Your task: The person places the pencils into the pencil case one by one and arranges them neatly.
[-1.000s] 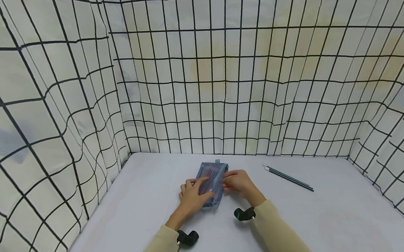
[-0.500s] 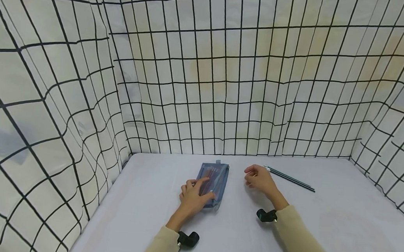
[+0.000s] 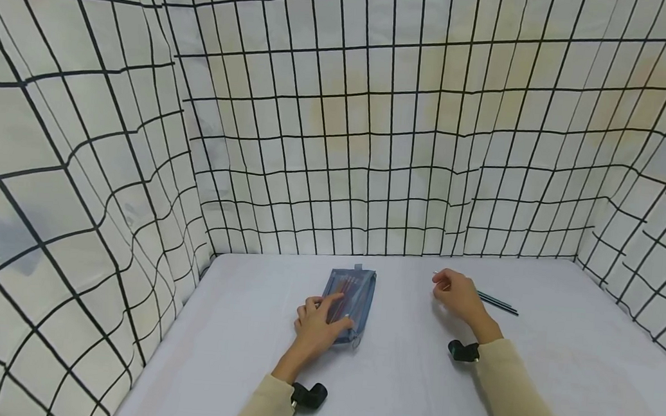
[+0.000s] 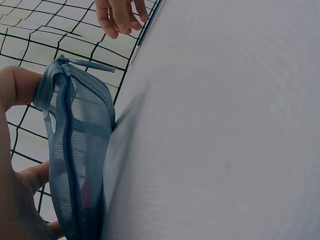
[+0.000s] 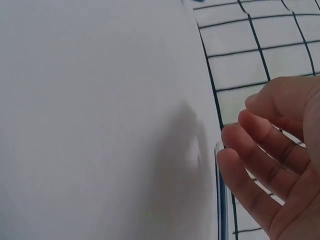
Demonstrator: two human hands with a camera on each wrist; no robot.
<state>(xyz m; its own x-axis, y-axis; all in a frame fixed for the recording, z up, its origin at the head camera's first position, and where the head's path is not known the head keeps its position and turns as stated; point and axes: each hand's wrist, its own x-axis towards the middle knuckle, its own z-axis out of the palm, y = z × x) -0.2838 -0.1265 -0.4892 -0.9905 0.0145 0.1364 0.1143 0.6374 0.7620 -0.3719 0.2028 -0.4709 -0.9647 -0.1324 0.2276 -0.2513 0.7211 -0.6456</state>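
A blue mesh zip pouch [image 3: 362, 294] lies on the white table, with slim reddish sticks showing through it. My left hand [image 3: 316, 323] holds it by its near left part, thumb and index finger over the top. In the left wrist view, the thumb bends over the zipped end of the pouch [image 4: 82, 140]. My right hand [image 3: 459, 295] hovers at the slim dark green pencils [image 3: 497, 303], partly covering them. Loosely bent and apart, the fingers of the right hand [image 5: 280, 155] hold nothing in the right wrist view, beside the pencils [image 5: 222, 200].
Black netting [image 3: 327, 130] over white sheeting rises behind the table [image 3: 256, 306] and along both sides. Small black cameras are strapped at both wrists, the left wrist camera [image 3: 311, 395] low over the table.
My right hand has left the pouch's right side and moved right to the pencils. The left hand and the pouch stay where they were.
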